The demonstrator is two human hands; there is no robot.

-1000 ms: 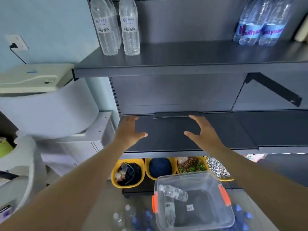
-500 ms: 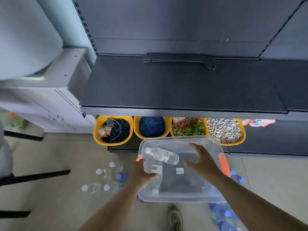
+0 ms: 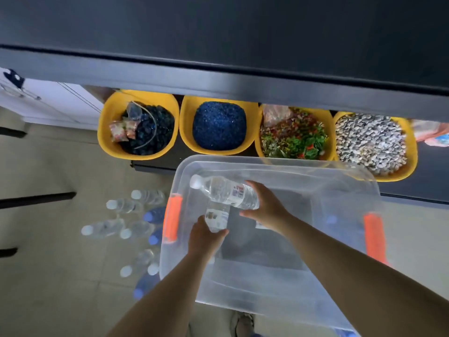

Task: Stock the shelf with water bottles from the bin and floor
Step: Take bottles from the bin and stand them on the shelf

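A clear plastic bin (image 3: pixel 291 283) with orange latches sits on the floor below the dark shelf (image 3: pixel 218 79). Two clear water bottles lie in it. My right hand (image 3: pixel 264 205) wraps the base of the upper bottle (image 3: pixel 223 190), whose white cap points left. My left hand (image 3: pixel 206 237) grips the end of the lower bottle (image 3: pixel 217 215), which lies under the first one. Several more bottles (image 3: pixel 126 224) with white and blue caps stand on the floor left of the bin.
Four yellow tubs (image 3: pixel 104 139) of dark, blue, green-red and pale stones line the bottom shelf behind the bin. A white cabinet (image 3: pixel 48 100) stands at left. A shoe (image 3: pixel 243 322) shows below the bin. More blue-capped bottles (image 3: pixel 330 220) show through the bin's right side.
My view tipped down from the empty shelf to the bin. Both hands dropped from the shelf into the bin and closed on the two bottles.
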